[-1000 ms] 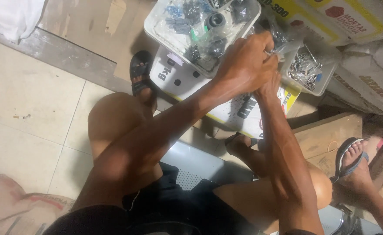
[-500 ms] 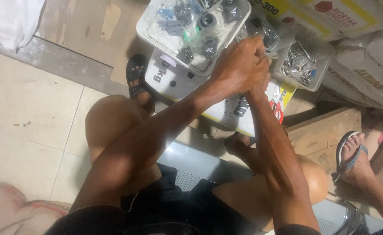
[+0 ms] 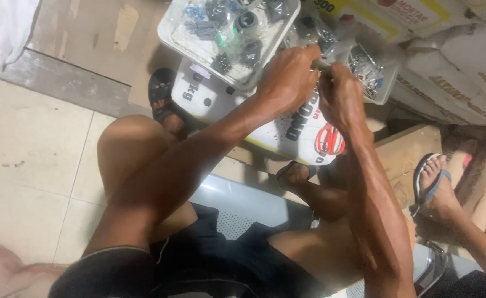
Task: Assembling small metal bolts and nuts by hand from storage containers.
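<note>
The white sack is lying flat with a clear tray of bagged parts sitting on it. Compared to a second ago, both hands are sitting a bit lower and closer together. The left hand and right hand are pinching something tiny between the fingertips, over the sack. Can't make out what, it's hidden by the knuckles.

Both arms stretched forward, left hand and right hand touching, fingers curled in a tight pinch grip.
</note>
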